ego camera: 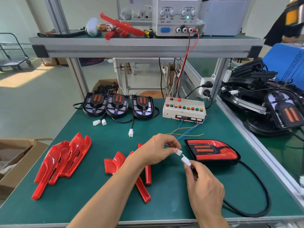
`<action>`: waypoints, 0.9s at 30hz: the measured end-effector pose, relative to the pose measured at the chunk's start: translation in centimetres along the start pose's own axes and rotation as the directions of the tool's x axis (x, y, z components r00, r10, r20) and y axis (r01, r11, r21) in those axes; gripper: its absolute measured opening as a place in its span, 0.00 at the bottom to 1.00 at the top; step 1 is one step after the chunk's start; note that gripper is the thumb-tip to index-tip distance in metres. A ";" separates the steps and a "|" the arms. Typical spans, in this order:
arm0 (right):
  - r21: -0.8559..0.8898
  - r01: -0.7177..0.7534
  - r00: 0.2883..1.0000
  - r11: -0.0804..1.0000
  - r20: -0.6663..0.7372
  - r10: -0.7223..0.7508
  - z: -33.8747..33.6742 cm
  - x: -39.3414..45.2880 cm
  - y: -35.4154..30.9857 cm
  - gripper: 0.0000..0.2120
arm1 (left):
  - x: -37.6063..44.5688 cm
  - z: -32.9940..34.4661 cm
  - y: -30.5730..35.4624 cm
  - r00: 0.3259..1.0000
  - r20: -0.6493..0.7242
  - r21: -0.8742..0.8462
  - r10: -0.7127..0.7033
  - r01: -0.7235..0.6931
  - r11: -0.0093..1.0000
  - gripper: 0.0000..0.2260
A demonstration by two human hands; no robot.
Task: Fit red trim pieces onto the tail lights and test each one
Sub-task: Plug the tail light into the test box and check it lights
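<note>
Red trim pieces point(62, 162): glossy moulded plastic. Bench mat point(82, 203): matt green, smooth. Bench frame point(144, 46): brushed aluminium. Connectors point(179, 152): white plastic. Cable point(256, 181): matt black rubbery sheath. Box point(14, 162): brown cardboard

Green surface point(85, 203) framed in aluminium. On the upper shelf point(144, 46): bench power supply point(176, 15) with green lamp lit, grey box point(225, 17) just to its right. Open cardboard box point(18, 162) beside the left edge. Blue crate point(286, 63) at far right. Trolley point(13, 50) on the floor, well apart.
</note>
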State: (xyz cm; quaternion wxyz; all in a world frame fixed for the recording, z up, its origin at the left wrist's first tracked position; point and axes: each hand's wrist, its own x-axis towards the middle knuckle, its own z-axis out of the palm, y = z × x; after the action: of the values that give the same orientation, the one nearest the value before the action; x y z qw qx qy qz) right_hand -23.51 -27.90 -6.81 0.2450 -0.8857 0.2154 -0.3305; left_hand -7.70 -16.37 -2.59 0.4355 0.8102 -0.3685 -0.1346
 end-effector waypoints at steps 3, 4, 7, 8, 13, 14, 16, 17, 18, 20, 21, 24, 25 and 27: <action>-0.031 0.059 0.997 0.998 -0.046 -0.061 -0.1 0.4 0.0 0.10 | 0.1 0.0 -0.3 1.000 -0.002 0.008 -0.002 0.002 1.000 0.05; -0.043 0.076 0.995 0.996 -0.058 -0.079 -0.2 0.5 -0.1 0.11 | 0.1 0.1 -0.3 1.000 -0.001 0.008 -0.002 0.002 1.000 0.05; -0.051 0.123 0.989 0.991 -0.077 -0.126 -0.2 0.8 -0.8 0.18 | 0.2 0.2 -0.3 1.000 0.001 0.010 0.003 -0.003 1.000 0.05; -0.037 0.130 0.988 0.991 -0.081 -0.133 -0.3 0.8 -0.8 0.19 | 0.2 0.2 -0.3 1.000 0.000 0.012 0.003 -0.003 1.000 0.05; 0.031 0.164 0.985 0.986 -0.054 -0.162 -1.0 1.7 -0.7 0.09 | 0.3 -0.3 -0.4 1.000 -0.009 0.005 0.005 -0.005 1.000 0.06; 0.028 0.164 0.986 0.986 -0.049 -0.162 -1.1 2.0 -0.7 0.07 | 0.3 -0.4 -0.3 1.000 -0.010 -0.002 0.006 -0.006 1.000 0.06; -0.006 0.166 0.985 0.986 -0.038 -0.166 -1.3 2.5 -0.8 0.06 | 0.3 -0.5 -0.2 1.000 -0.014 -0.010 0.006 -0.006 1.000 0.06; -0.032 0.174 0.984 0.984 -0.030 -0.175 -1.3 2.7 -0.8 0.07 | 0.4 -0.5 -0.1 1.000 -0.015 -0.013 0.001 -0.002 1.000 0.06; -0.059 0.190 0.981 0.980 -0.019 -0.192 -1.3 2.9 -0.9 0.07 | 0.4 -0.5 0.0 1.000 -0.015 -0.019 -0.006 0.006 1.000 0.06; -0.105 0.238 0.971 0.966 -0.007 -0.240 -1.2 3.2 -1.0 0.09 | 0.4 -0.6 0.3 1.000 -0.016 -0.034 -0.020 0.019 0.999 0.05; -0.119 0.258 0.965 0.959 -0.007 -0.261 -1.1 3.3 -1.0 0.09 | 0.4 -0.6 0.5 1.000 -0.018 -0.042 -0.023 0.022 0.999 0.06; -0.148 0.298 0.953 0.943 -0.015 -0.303 -1.0 3.5 -1.0 0.09 | 0.3 -0.8 0.8 0.999 -0.023 -0.040 -0.026 0.025 0.999 0.06; -0.157 0.306 0.950 0.939 -0.013 -0.312 -0.9 3.6 -0.9 0.09 | 0.3 -0.8 0.9 0.999 -0.023 -0.036 -0.027 0.026 0.999 0.06; -0.166 0.312 0.948 0.935 -0.007 -0.318 -0.9 3.7 -0.7 0.09 | 0.2 -0.9 0.9 0.999 -0.019 -0.038 -0.031 0.030 0.999 0.06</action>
State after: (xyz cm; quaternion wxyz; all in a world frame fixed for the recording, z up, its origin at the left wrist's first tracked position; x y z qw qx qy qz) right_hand -21.38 -29.60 -4.01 0.1120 -0.9201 0.1011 -0.3615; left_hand -7.51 -16.29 -1.37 0.4523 0.8086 -0.3492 -0.1401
